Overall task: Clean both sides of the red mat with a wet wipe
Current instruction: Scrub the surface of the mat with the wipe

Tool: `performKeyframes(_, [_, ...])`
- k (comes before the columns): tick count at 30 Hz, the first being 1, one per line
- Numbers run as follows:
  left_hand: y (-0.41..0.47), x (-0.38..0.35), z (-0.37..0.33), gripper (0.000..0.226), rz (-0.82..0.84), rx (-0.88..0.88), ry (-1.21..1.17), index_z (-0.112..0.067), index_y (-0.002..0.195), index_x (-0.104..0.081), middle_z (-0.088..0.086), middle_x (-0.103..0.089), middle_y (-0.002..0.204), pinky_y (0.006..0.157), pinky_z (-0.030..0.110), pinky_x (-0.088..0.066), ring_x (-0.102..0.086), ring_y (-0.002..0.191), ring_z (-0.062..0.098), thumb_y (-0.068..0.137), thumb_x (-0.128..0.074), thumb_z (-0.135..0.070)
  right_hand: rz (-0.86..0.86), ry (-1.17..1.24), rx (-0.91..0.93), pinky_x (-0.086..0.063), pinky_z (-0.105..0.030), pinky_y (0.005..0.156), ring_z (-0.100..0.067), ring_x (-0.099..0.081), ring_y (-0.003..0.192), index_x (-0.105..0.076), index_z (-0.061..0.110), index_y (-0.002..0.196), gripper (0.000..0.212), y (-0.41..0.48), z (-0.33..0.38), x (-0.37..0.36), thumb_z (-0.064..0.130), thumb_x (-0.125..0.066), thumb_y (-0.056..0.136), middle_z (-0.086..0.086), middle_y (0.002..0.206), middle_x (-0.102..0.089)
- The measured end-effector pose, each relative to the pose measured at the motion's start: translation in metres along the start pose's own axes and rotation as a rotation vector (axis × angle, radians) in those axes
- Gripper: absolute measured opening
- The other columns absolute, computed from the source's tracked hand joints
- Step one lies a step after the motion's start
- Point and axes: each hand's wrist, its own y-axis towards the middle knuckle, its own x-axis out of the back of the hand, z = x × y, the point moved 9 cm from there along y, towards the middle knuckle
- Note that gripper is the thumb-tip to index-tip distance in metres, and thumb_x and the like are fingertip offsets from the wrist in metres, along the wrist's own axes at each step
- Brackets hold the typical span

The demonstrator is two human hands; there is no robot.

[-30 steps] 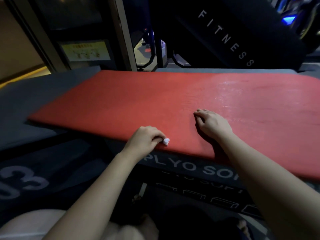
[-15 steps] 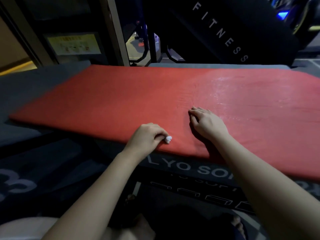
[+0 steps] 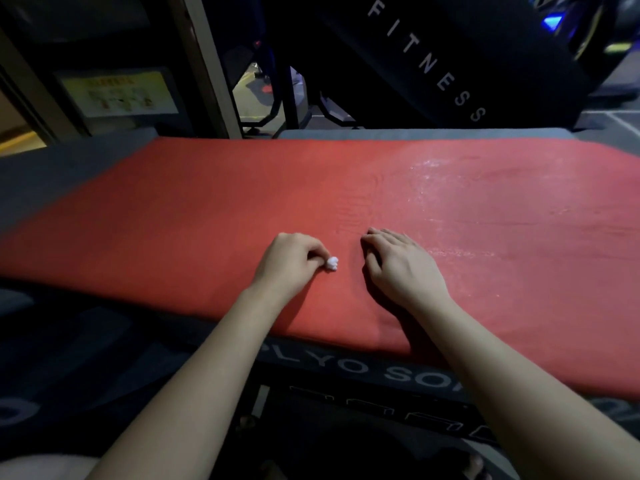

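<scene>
Both your hands were on the red mat (image 3: pixel 173 220), which lay spread flat over a dark padded box (image 3: pixel 214 344). Your left hand (image 3: pixel 291 259) had its fingers curled, pinching a small white wet wipe (image 3: pixel 331 263) against the mat near its front edge. Your right hand (image 3: pixel 398 265) rested palm-down just beside it, fingers loosely extended, holding nothing. Pale streaks (image 3: pixel 446 188) showed farther right.
</scene>
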Motion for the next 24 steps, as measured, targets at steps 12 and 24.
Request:
performKeyframes(12, [0.075, -0.025, 0.003, 0.006, -0.026, 0.119, 0.066, -0.033, 0.089, -0.080, -0.003, -0.077, 0.092, 0.079, 0.037, -0.055, -0.071, 0.091, 0.023, 0.083, -0.079, -0.037, 0.062, -0.147, -0.165, -0.018, -0.052, 0.120, -0.038, -0.027, 0.143, -0.047, 0.015, 0.139, 0.056, 0.000, -0.013, -0.004, 0.044, -0.036, 0.093, -0.013, 0.155, -0.038])
performKeyframes(24, [0.140, -0.034, -0.004, 0.014, 0.016, 0.166, 0.189, -0.032, 0.098, -0.080, 0.003, -0.076, 0.103, 0.075, 0.029, -0.048, -0.069, 0.098, 0.029, 0.091, -0.069, -0.024, -0.143, -0.282, 0.057, -0.036, -0.030, 0.052, -0.027, -0.063, 0.059, -0.059, 0.019, 0.064, 0.028, 0.022, -0.018, 0.026, 0.035, -0.052, 0.085, 0.000, 0.067, -0.066])
